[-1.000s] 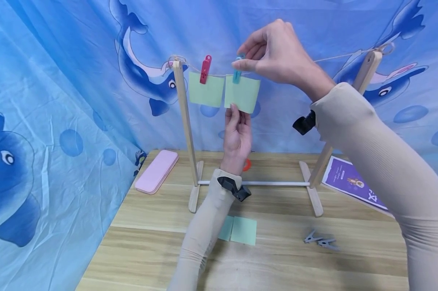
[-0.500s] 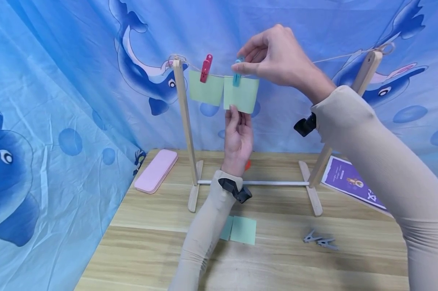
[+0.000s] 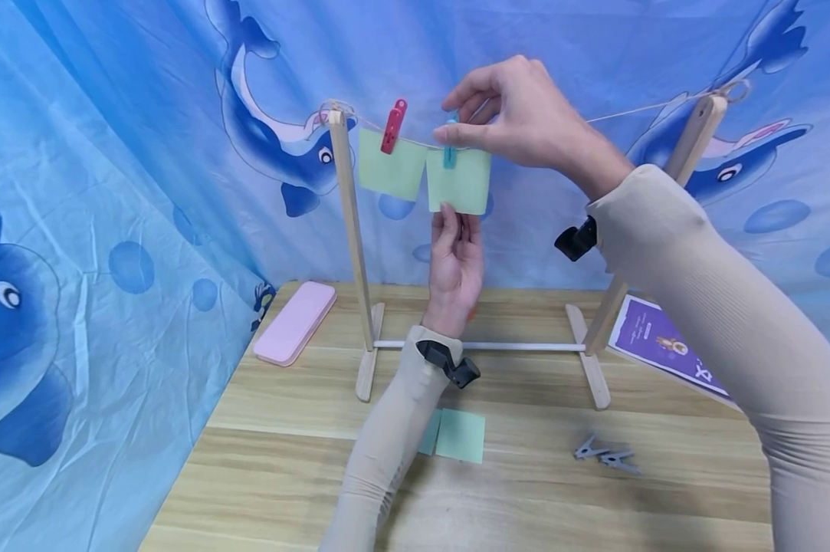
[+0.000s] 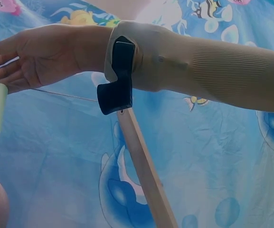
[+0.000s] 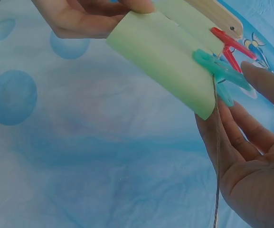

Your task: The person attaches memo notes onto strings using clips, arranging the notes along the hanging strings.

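Two pale green paper squares hang side by side from a string. A red clothespin (image 3: 393, 127) clips the left paper square (image 3: 390, 165). On the right paper square (image 3: 458, 184) sits a teal clothespin (image 3: 450, 156), its jaws over the top edge and the string. My right hand (image 3: 525, 115) pinches the upper end of this teal clothespin, thumb in front and fingers behind. From below, my left hand (image 3: 456, 264) pinches the bottom edge of the same square, thumb in front. The right wrist view shows the teal clothespin (image 5: 222, 71) between thumb and fingers.
The string runs between two wooden posts (image 3: 349, 222) joined by a white rod (image 3: 525, 346). More green squares (image 3: 460, 436) and grey clothespins (image 3: 618, 461) lie on the wooden table (image 3: 270, 460). A pink case (image 3: 296, 322) and a purple booklet (image 3: 663, 345) flank the stand.
Both hands have moved slightly downward with the right paper square and teal clothespin, drawing the string lower. The red clothespin has tilted a little more to the right.
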A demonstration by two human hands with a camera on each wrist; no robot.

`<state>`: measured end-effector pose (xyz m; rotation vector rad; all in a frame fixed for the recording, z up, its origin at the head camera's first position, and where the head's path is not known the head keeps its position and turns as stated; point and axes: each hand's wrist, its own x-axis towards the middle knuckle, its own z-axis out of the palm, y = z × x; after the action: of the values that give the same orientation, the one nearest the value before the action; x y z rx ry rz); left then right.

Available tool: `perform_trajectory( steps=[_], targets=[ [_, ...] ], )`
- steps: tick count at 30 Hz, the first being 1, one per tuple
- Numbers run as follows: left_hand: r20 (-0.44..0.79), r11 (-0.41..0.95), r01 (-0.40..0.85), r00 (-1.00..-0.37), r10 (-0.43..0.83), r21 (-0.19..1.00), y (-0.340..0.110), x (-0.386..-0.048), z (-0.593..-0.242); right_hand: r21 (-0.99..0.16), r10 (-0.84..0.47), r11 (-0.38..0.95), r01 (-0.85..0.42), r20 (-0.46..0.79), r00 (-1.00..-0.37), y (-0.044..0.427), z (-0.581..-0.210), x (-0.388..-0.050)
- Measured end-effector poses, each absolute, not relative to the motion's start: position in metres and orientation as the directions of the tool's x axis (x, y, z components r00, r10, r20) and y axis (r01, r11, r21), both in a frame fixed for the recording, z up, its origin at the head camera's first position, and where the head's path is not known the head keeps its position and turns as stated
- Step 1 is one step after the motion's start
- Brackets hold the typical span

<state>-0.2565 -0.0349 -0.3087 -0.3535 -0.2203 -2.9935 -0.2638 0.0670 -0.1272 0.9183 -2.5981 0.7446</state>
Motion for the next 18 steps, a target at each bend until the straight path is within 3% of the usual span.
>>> perform_trajectory(
  steps=[9,18],
  targets=[
    [0.242,-0.98,0.131,-0.966,-0.092,0.148,-0.037,-0.256,-0.309,-0.407,-0.517,0.648,-0.644,0.385,-0.764,0.068,-0.127,-0.264],
    [0.256,-0.97,0.106,-0.965,-0.048,0.217,-0.041,-0.255,-0.32,-0.474,-0.441,0.626,-0.619,0.44,-0.782,0.081,-0.126,-0.257]
  ],
)
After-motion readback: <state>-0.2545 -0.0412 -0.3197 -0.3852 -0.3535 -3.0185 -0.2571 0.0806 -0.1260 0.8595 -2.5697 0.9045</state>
